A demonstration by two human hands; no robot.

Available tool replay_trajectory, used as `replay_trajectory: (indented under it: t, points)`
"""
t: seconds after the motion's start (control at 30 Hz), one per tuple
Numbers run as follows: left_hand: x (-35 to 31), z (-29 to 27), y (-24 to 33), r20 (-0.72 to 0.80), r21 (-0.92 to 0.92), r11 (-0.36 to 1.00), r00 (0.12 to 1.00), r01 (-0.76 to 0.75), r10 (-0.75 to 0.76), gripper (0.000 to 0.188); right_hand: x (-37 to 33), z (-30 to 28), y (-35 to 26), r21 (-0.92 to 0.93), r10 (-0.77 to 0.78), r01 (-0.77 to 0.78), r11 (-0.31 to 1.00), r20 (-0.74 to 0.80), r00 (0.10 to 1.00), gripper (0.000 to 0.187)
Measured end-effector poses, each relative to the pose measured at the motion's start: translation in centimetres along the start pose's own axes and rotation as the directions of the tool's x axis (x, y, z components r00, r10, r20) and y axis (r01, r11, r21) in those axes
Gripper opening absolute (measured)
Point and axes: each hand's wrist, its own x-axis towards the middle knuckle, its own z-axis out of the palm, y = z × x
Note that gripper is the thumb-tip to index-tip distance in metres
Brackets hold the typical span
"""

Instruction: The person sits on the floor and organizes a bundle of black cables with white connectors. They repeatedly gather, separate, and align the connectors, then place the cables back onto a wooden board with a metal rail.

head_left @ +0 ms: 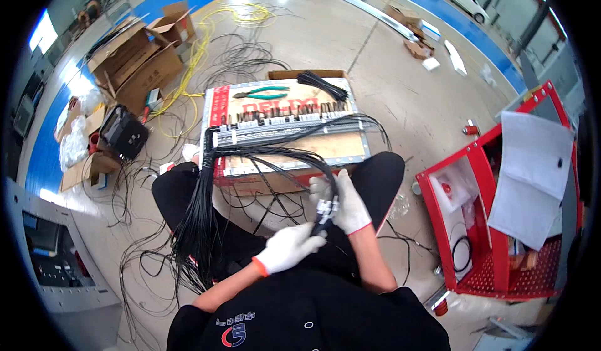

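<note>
Cable bundle (326, 210) nearside of box (341, 145), right hand (350, 208) grasping it; left hand (289, 248) at its lower end, grip unclear. Pliers (269, 92) atop box; red cabinet (538, 271) right of it, white sheet (529, 175) partly covering cabinet; bundle's end obscured.

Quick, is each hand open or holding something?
Left hand: at the black wire bundle; can't tell whether it's gripping.
Right hand: closed, holding the black wire bundle.
</note>
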Motion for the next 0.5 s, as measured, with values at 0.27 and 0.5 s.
replay_trajectory:
  t: [0.27,0.5]
  points:
    - [5.5,0.3,1.4,-0.274,0.137,0.906,0.863,-0.401,0.424,0.032,-0.3,5.3,-14.8,-0.996,0.057,0.024,0.085,0.029,0.998,0.047]
    - [6.9,-3.8,-10.9,-0.729,-0.589,0.790,0.535,-0.171,-0.427,0.042,-0.3,5.1,-12.1,-0.321,0.021,0.046,-0.946,0.079,0.997,0.037]
